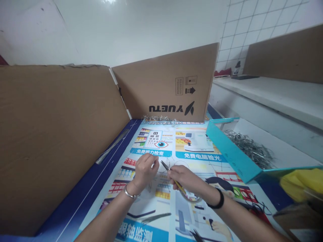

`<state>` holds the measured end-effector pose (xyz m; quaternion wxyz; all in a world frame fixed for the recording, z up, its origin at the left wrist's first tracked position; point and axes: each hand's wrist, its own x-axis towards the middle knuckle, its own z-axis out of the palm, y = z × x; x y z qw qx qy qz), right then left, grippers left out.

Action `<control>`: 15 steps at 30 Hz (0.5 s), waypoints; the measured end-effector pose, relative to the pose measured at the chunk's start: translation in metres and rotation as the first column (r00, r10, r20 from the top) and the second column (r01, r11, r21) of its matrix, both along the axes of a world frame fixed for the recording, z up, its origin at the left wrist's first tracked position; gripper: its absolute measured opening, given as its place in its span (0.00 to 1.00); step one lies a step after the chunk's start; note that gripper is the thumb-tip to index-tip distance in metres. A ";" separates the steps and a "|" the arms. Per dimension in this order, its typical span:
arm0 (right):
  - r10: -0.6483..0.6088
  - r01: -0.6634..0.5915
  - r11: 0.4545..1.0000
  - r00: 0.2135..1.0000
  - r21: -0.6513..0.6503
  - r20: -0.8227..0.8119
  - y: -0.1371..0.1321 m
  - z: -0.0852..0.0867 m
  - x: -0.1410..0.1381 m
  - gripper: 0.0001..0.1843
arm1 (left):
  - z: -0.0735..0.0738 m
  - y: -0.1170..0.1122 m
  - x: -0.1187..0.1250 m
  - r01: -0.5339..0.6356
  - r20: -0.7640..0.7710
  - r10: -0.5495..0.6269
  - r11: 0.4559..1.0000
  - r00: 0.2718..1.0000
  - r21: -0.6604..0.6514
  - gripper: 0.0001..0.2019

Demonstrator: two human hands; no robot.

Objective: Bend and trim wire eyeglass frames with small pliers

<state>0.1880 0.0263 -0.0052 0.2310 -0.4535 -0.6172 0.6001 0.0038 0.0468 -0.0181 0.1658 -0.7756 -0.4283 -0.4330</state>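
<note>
My right hand point(183, 178) is wrapped round a pair of needle-nose pliers point(165, 165) with a yellow handle. Its dark pointed jaws aim up and left towards my other hand. My left hand point(146, 169) is closed in a pinch just left of the jaw tips; what its fingertips hold is too small to name. Under my right hand a round coil or ring point(193, 199) lies partly hidden. A bundle of thin dark strips point(156, 217) rests on the printed sheet point(164, 168) below my left wrist. Dark tool tips point(196, 235) show at the bottom edge.
Cardboard panels point(63, 134) stand at the left and back point(171, 84). At their foot lies a row of shiny twisted pieces point(158, 118). A teal box point(232, 151) with tangled silvery strips point(249, 148) stands right, beside a yellow bag point(302, 183). Black cords point(257, 205) lie nearby.
</note>
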 end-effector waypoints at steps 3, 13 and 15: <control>-0.013 0.013 1.000 1.000 0.011 -0.015 0.001 -0.001 0.000 0.14 | -0.001 0.000 0.001 -0.003 -0.034 0.003 1.000 0.999 0.013 0.07; -0.050 0.041 0.988 0.997 0.152 0.060 0.001 -0.003 0.001 0.15 | -0.003 -0.006 0.003 0.031 -0.242 -0.010 0.996 0.970 0.080 0.08; -0.047 0.033 0.984 0.996 0.175 0.075 0.003 -0.005 0.001 0.16 | -0.002 -0.007 0.002 0.056 -0.273 -0.031 0.995 0.962 0.086 0.08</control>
